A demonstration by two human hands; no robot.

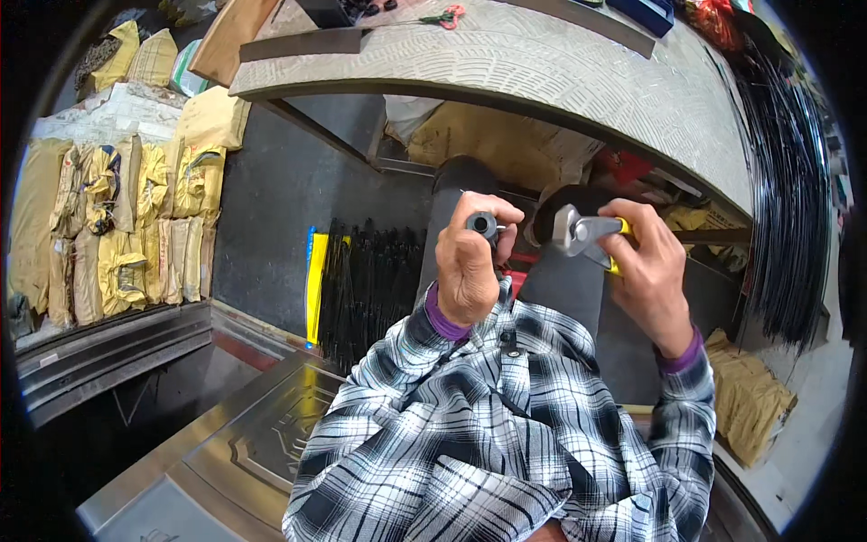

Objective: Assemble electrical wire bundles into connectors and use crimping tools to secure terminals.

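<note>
My left hand [470,262] is closed around a dark tube [482,224] whose round end, with a hole in the middle, faces up. A short bit of thin, pale metal shows beside that end. In my right hand [648,271] is a pair of end-cutting pincers [578,231] with a grey metal head and yellow handles. The pincers' head points left toward the tube, a small gap apart from it. Both hands are over my lap, and the tube's lower part is hidden by my fingers.
Ahead stands a pale scratched worktable [542,63] carrying red-handled scissors [452,16]. Long thin black rods [781,199] hang over its right side. Dark bundled rods [370,280] stand by a yellow strip [316,285] at left. Yellow-brown wrapped packages [126,235] are stacked farther left.
</note>
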